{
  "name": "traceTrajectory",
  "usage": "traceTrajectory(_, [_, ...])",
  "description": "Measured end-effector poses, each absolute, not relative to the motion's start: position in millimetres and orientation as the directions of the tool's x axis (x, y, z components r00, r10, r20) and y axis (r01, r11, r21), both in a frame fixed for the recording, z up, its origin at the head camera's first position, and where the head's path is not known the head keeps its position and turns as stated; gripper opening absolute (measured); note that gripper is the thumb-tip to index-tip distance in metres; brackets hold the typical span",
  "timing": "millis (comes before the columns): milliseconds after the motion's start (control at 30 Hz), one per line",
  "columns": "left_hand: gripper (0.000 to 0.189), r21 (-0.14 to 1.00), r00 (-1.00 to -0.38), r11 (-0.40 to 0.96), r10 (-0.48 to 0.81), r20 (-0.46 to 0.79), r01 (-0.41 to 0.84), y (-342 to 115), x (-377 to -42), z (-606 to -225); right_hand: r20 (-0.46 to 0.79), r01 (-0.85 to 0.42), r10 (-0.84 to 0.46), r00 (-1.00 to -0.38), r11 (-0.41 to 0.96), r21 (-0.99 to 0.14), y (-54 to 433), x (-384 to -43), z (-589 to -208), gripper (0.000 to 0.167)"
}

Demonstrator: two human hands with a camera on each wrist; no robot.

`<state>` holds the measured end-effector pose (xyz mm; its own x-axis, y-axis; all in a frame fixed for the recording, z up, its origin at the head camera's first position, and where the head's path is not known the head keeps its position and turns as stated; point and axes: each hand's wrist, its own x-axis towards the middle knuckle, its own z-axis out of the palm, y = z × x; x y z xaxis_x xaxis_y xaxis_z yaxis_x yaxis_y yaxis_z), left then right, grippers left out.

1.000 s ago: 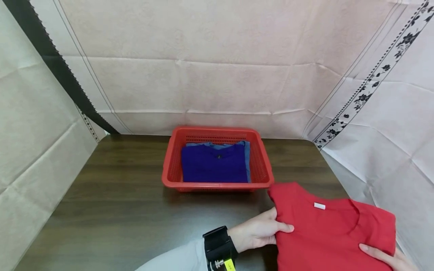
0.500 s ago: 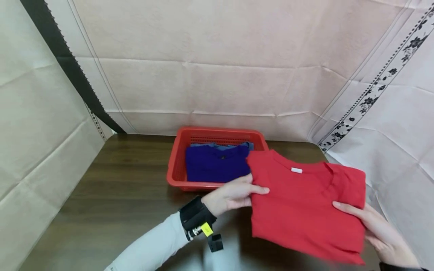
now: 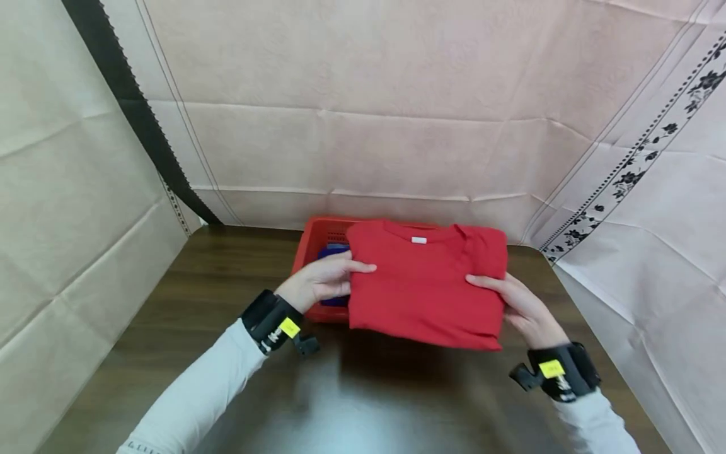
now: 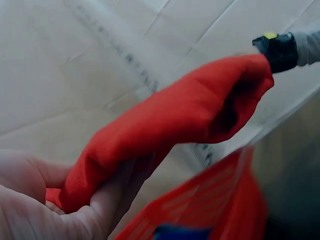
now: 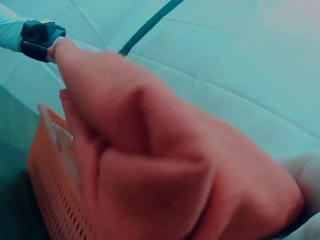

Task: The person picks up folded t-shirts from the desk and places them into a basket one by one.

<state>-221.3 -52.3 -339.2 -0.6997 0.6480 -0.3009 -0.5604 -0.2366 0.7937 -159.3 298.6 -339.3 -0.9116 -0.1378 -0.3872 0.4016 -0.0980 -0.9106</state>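
A folded red T-shirt (image 3: pixel 425 284) with a white neck label is held level above the red plastic basket (image 3: pixel 312 243), covering most of it. My left hand (image 3: pixel 323 280) grips the shirt's left edge, thumb on top and fingers beneath; the left wrist view shows those fingers running under the red cloth (image 4: pixel 165 110). At the opposite edge my right hand (image 3: pixel 522 309) holds it the same way, thumb on top. Inside the basket a strip of dark blue folded clothing (image 3: pixel 334 252) shows, with lighter blue cloth behind it; the rest is hidden by the shirt.
The basket stands at the back of a dark wooden table (image 3: pixel 255 391), close to a pale cloth wall (image 3: pixel 368 151). More cloth sheets hang at the left and right sides. A black camera strap (image 3: pixel 272 320) is on each wrist.
Both hands have carried the red T-shirt left and up from the lower right, to over the basket. The right wrist and forearm have come into the head view.
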Motion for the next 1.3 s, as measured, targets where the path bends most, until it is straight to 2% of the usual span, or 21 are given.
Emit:
traceTrajectory(233, [0.055,0.802,-0.771,-0.258,0.535,-0.345,-0.538,-81.5,-263.0,-347.7,-0.390,0.417,-0.172,-0.905,-0.170,-0.893,258.4,-219.9,-352.8,0.052])
traceTrajectory(400, [0.056,0.810,-0.809,-0.241,0.423,-0.408,-0.534,-87.7,-281.1,-366.1,-0.388,0.411,-0.149,-0.910,-0.182,-0.893,239.7,-246.0,-369.1,0.045])
traceTrajectory(500, [0.058,0.829,-0.827,-0.205,0.366,-0.428,-0.520,-86.6,-286.5,-378.1,-0.396,0.412,-0.123,-0.910,-0.153,-0.898,232.1,-254.1,-379.3,0.046])
traceTrajectory(667, [0.059,0.840,-0.830,-0.135,0.299,-0.470,-0.525,-86.5,-289.0,-392.8,-0.413,0.426,-0.136,-0.901,-0.095,-0.899,225.3,-260.1,-392.2,0.063])
traceTrajectory(800, [0.071,0.840,-0.823,-0.095,0.288,-0.490,-0.534,-88.9,-287.9,-395.7,-0.388,0.399,-0.168,-0.906,-0.035,-0.916,222.5,-260.9,-397.5,0.071])
traceTrajectory(867, [0.075,0.863,-0.839,-0.049,0.271,-0.473,-0.502,-90.5,-284.2,-394.4,-0.360,0.358,-0.153,-0.920,0.037,-0.933,221.0,-258.6,-398.7,0.075])
traceTrajectory(933, [0.079,0.901,-0.871,0.058,0.236,-0.432,-0.431,-91.4,-277.1,-391.4,-0.300,0.278,-0.132,-0.945,0.163,-0.947,219.1,-253.6,-398.3,0.080])
traceTrajectory(1000, [0.081,0.924,-0.921,0.253,0.192,-0.339,-0.287,-90.9,-267.8,-386.7,-0.192,0.138,-0.122,-0.974,0.356,-0.924,218.2,-247.8,-396.6,0.084])
traceTrajectory(1033, [0.081,0.909,-0.945,0.370,0.178,-0.274,-0.194,-90.4,-263.3,-383.9,-0.129,0.053,-0.131,-0.983,0.468,-0.882,218.0,-244.6,-395.2,0.084])
traceTrajectory(1100, [0.082,0.801,-0.969,0.598,0.212,-0.128,0.025,-88.3,-256.3,-379.3,-0.003,-0.126,-0.193,-0.981,0.656,-0.744,217.9,-239.0,-391.2,0.082])
traceTrajectory(1167, [0.078,0.616,-0.948,0.753,0.316,-0.027,0.233,-85.1,-253.1,-377.1,0.065,-0.276,-0.296,-0.953,0.758,-0.591,218.1,-236.1,-388.2,0.079])
traceTrajectory(1200, [0.076,0.529,-0.924,0.787,0.383,-0.016,0.317,-83.7,-252.3,-377.1,0.063,-0.331,-0.353,-0.933,0.781,-0.529,218.2,-235.3,-387.3,0.077])
traceTrajectory(1300, [0.072,0.376,-0.823,0.800,0.549,-0.146,0.467,-78.7,-249.8,-380.5,-0.065,-0.399,-0.474,-0.878,0.800,-0.448,218.4,-233.7,-389.1,0.073])
